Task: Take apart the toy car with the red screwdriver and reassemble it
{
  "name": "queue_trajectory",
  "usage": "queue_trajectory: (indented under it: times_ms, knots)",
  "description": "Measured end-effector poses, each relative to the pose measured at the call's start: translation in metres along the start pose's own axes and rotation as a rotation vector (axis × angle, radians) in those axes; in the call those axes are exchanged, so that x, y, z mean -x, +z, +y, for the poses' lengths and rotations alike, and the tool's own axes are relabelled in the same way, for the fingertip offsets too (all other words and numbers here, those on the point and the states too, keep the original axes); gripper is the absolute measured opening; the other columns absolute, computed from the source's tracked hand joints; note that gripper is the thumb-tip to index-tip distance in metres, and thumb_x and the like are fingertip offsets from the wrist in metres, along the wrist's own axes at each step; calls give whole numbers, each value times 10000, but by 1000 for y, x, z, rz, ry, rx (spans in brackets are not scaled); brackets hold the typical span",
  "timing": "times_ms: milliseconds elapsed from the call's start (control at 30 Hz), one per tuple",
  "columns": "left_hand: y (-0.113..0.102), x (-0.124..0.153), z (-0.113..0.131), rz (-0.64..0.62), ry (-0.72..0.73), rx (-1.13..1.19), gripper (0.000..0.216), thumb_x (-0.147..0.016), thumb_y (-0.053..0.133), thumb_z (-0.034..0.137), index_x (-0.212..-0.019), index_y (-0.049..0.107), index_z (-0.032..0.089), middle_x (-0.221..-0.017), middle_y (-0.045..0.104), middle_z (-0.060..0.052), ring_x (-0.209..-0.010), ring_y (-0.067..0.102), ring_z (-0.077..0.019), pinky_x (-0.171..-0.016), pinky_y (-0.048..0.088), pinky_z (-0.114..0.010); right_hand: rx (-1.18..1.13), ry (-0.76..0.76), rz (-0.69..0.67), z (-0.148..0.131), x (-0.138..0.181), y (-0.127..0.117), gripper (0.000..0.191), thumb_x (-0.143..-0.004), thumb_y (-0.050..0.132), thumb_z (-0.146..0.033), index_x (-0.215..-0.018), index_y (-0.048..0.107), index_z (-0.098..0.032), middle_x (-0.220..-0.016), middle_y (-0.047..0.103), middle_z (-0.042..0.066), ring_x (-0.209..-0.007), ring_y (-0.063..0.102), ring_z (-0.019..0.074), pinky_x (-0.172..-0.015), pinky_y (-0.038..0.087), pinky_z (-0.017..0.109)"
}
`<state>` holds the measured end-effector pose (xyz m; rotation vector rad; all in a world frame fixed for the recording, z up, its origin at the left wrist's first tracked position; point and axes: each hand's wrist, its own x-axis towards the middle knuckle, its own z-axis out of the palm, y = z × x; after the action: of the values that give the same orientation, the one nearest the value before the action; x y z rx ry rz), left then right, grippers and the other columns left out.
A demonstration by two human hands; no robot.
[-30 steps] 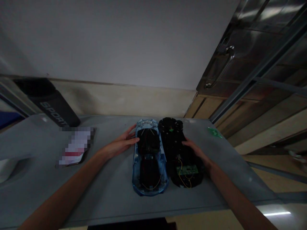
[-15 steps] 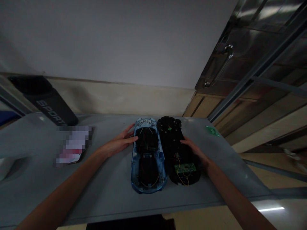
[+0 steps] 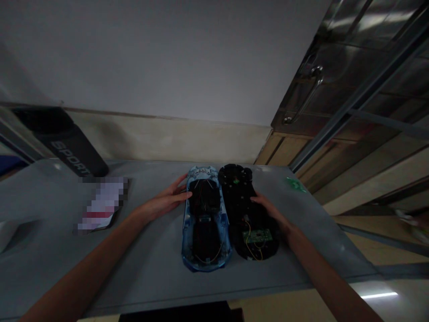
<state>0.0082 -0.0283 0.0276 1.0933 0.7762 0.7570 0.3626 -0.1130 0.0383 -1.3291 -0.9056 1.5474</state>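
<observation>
A blue toy car body lies with its hollow inside facing up, showing dark inner parts and thin wires. Against its right side is the black toy car chassis, with a green circuit board and a yellow wire near its close end. My left hand grips the left edge of the body, thumb on the rim and fingers along the outer side. On the chassis's right edge rests my right hand, its thumb on top and the other fingers mostly hidden.
The grey table meets a wall at the back. At the left stands a dark bottle marked SPORT, with a blurred-out phone-like object in front. A small green packet lies near the table's right edge, beside a metal frame.
The view has shifted very slightly. Both hands keep their places on the car body and the chassis, which have not visibly moved on the table.
</observation>
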Motion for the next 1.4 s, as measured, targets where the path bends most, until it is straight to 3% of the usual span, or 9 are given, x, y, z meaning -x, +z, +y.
queue_trajectory:
  times_ms: [167, 300, 600, 767, 900, 1133, 1400]
  knots:
    - [-1, 0, 0, 10, -10, -9, 910, -919, 819, 256, -1723, 407, 361, -1638, 667, -4, -1608, 506, -362, -1322, 379, -486, 4, -23, -18, -2, 1, 1, 387, -803, 849, -472, -1161, 801, -332, -1057, 854, 33, -963, 768, 316, -861, 615, 435]
    - [-2, 0, 0, -19, 28, 9, 886, -921, 843, 276, -1709, 444, 344, -1658, 655, -39, -1616, 498, -379, -1333, 391, -505, 3, -24, -29, -2, 0, 1, 416, -822, 829, -469, -1211, 794, -324, -1064, 851, 39, -963, 768, 316, -864, 605, 438]
    - [-4, -2, -3, -5, -28, 15, 1007, -913, 867, 306, -1759, 322, 346, -1672, 641, -22, -1608, 515, -344, -1332, 400, -451, -15, -19, -17, -4, 4, 3, 380, -831, 831, -455, -1184, 794, -318, -1029, 852, 30, -916, 772, 295, -828, 606, 416]
    - [-4, -1, -2, -35, -9, 11, 938, -911, 866, 297, -1722, 404, 388, -1643, 670, -10, -1611, 518, -340, -1345, 385, -497, -14, -17, -30, -3, 4, 3, 405, -856, 805, -451, -1237, 782, -315, -1054, 855, 37, -913, 775, 297, -837, 605, 422]
    - [-3, -1, -2, -23, 12, 22, 919, -881, 899, 314, -1688, 470, 412, -1672, 642, -32, -1629, 490, -369, -1356, 371, -539, -9, -4, -27, -1, 1, 0, 462, -831, 823, -466, -1263, 782, -308, -1044, 857, 43, -928, 780, 308, -862, 614, 436]
    - [0, 1, 1, -19, 8, 30, 949, -902, 880, 283, -1726, 414, 352, -1702, 611, -24, -1651, 445, -381, -1354, 368, -511, -13, -11, -4, 1, -3, -3, 480, -786, 864, -466, -1233, 785, -311, -1095, 862, 35, -956, 786, 304, -859, 618, 424]
    - [-4, -2, -2, -36, -11, 29, 980, -877, 907, 332, -1720, 412, 409, -1757, 543, -25, -1676, 410, -369, -1377, 336, -522, 16, -36, -11, -1, -1, 0, 488, -782, 852, -482, -1237, 791, -318, -1113, 862, 33, -1005, 779, 316, -899, 606, 429]
